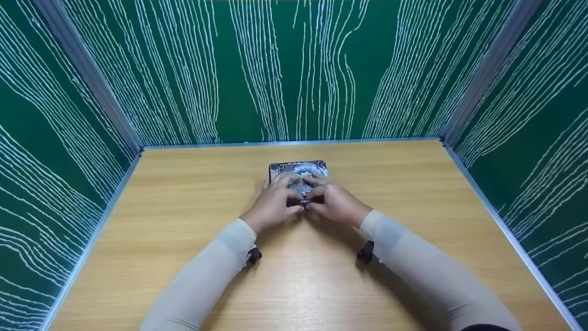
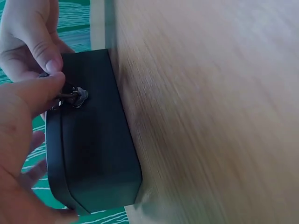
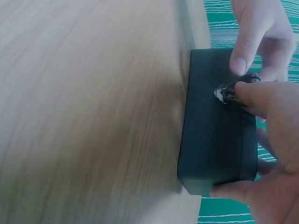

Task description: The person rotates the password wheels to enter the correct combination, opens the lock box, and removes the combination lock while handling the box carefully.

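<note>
A dark tin box (image 1: 298, 164) with a patterned lid stands on the table, its plain black front (image 2: 93, 140) showing in the left wrist view. A metal clasp (image 3: 219, 92) sits on that front, and a small dark padlock (image 3: 253, 77) with a ridged metal end hangs through it. My left hand (image 1: 274, 202) comes in from the left, thumb and fingers pinching the padlock. From the other side my right hand (image 1: 337, 202) also pinches it, thumb (image 3: 250, 95) over the clasp. Other fingers of both hands spread over the lid and sides; fingertips partly hide the padlock.
The wooden table (image 1: 303, 285) reaches back to a green wall (image 1: 317, 69) with white wavy lines. Similar panels (image 1: 551, 184) rise at left and right, joined by grey metal posts (image 1: 487, 59). A small dark wrist camera (image 1: 366, 253) sits below the right cuff.
</note>
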Action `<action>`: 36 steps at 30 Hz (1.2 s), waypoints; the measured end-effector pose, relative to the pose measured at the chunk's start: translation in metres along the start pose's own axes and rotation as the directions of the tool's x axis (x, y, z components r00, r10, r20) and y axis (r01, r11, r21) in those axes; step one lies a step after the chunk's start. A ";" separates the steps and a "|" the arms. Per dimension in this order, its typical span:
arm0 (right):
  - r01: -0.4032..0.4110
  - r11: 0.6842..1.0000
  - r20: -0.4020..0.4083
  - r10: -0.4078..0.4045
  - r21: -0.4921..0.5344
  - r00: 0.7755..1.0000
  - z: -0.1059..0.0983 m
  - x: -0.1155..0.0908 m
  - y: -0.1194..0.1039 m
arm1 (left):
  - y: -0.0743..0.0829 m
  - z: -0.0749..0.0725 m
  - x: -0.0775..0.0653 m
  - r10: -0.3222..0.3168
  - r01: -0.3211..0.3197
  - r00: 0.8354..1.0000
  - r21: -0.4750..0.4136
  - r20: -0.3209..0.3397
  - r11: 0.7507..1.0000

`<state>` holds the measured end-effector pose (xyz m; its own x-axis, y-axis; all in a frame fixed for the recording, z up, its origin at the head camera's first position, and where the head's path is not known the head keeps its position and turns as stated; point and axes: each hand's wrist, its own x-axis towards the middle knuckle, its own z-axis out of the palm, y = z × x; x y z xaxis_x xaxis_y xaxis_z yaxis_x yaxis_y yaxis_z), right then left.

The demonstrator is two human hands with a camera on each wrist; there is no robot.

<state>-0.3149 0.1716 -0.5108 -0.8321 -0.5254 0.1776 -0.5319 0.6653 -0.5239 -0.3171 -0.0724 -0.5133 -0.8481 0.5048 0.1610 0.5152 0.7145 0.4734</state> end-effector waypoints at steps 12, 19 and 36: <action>0.000 1.000 0.003 0.000 -0.012 1.000 0.000 0.004 -0.002 | -0.004 0.006 0.002 0.004 -0.001 0.999 -0.091 0.035 0.996; -0.012 1.000 0.016 0.012 -0.015 1.000 0.003 0.005 0.000 | -0.007 0.013 0.000 -0.001 0.003 1.000 -0.149 0.012 0.989; -0.034 0.999 0.047 0.035 -0.020 0.998 -0.004 0.005 -0.005 | -0.006 0.013 0.001 -0.038 0.044 0.999 -0.191 0.030 0.981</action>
<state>-0.3167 0.1683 -0.5040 -0.8420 -0.5259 0.1198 -0.5061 0.6935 -0.5127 -0.3191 -0.0697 -0.5271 -0.8632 0.4912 0.1167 0.4445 0.6299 0.6369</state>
